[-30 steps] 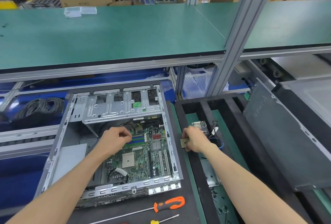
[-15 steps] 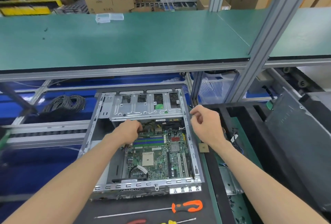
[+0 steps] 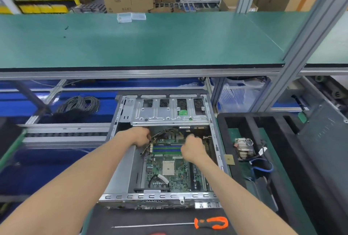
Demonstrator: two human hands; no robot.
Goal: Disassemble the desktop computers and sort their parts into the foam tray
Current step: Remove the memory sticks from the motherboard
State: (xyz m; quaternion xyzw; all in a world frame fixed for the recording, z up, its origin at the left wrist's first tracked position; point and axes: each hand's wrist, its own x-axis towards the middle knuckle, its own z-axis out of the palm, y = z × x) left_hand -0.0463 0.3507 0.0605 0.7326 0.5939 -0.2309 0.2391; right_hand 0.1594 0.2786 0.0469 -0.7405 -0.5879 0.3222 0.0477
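An open desktop case [image 3: 120, 170] lies in front of me with its green motherboard [image 3: 175, 174] exposed. My left hand [image 3: 140, 137] is inside at the left end of the memory sticks [image 3: 166, 149], fingers curled beside a bundle of cables. My right hand [image 3: 193, 147] is curled over the sticks' right end, its fingertips hidden. What either hand grips is unclear. The black foam tray [image 3: 222, 122] sits to the right. It holds a finned heatsink [image 3: 243, 148] with blue cable, and a small processor chip [image 3: 229, 159] lies on its left rim.
An orange-handled screwdriver [image 3: 211, 222] lies on the black mat in front of the case. A metal drive cage [image 3: 169, 110] spans the case's far end. A grey side panel [image 3: 323, 140] leans at the right. A coil of cables [image 3: 79, 104] rests at the left.
My right hand left the processor chip on the tray's rim and moved left into the case, down onto the memory sticks. My left hand stayed at their left end. My view shifted.
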